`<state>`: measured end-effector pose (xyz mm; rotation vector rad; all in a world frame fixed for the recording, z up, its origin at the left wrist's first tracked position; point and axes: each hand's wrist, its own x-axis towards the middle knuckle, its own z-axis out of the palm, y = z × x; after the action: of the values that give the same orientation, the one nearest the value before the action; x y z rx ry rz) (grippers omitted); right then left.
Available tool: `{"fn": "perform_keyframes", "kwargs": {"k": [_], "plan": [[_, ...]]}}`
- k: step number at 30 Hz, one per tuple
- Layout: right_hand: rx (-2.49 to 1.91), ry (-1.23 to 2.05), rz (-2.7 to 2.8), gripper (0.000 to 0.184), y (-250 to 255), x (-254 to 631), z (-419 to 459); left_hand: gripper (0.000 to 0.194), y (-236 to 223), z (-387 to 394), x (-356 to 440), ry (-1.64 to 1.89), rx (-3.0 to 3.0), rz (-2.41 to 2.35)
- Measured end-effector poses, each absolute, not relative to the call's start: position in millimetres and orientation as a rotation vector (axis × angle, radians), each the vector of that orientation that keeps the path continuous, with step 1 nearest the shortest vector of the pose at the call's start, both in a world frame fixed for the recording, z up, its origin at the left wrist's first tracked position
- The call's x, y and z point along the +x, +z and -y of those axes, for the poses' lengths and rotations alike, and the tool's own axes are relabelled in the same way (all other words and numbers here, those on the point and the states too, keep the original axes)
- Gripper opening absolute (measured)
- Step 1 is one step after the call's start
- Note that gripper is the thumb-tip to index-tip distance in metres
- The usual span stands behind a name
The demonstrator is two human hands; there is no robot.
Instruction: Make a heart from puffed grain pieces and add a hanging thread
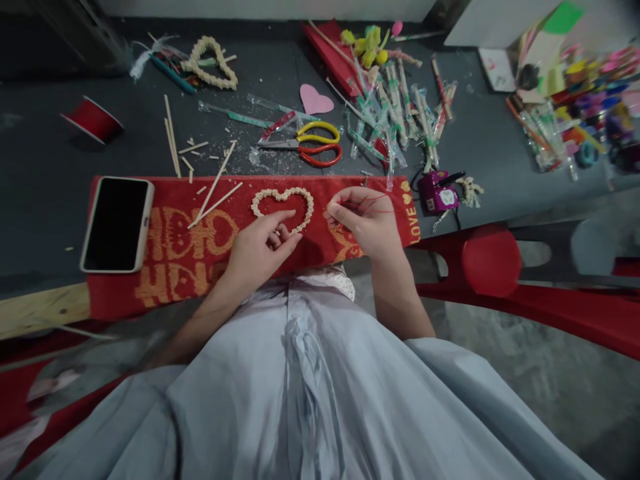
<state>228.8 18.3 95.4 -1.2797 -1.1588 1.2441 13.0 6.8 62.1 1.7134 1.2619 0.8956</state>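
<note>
On a red towel (320,250) with orange lettering lies a heart-shaped frame (309,200) of small cream-coloured pieces. My left hand (255,250) is over the heart's lower left side, index finger stretched across it and the thumb apart. Whether its fingertips touch the heart I cannot tell. To the right of the heart, my right hand (367,217) is closed in a pinch on thin red thread (373,199), which trails over the back of the hand. Several thin cream sticks (215,203) lie on the towel left of the heart.
Behind the towel lie scissors (320,143), a pink paper heart (316,99), wrapped sticks (395,100) and another cream heart (227,77). A phone (117,225) and a red spool (93,120) are at left. A purple object (440,192) stands right, near a red chair (493,260).
</note>
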Motion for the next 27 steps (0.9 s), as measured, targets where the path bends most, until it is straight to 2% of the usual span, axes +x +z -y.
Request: {"fn": "perform_keyframes", "kwargs": {"k": [4, 13, 20, 27], "plan": [[-1.293, 1.329, 1.137, 0.041, 93.4, 221.8, -16.9, 0.021, 63.0, -9.0, 13.9, 0.823, 1.853, -1.223], [-1.303, 1.334, 1.068, 0.042, 89.0, 223.8, -18.7, 0.015, 57.7, -10.1, 14.2, 0.877, 1.761, -1.267], [-1.277, 1.348, 1.066, 0.041, 89.7, 220.1, -19.1, 0.03, 58.5, -12.5, 17.3, 0.831, 1.753, -1.278], [-1.302, 1.332, 1.032, 0.043, 87.5, 220.5, -20.0, 0.024, 60.9, -13.4, 14.8, 0.743, 1.768, -1.239]]}}
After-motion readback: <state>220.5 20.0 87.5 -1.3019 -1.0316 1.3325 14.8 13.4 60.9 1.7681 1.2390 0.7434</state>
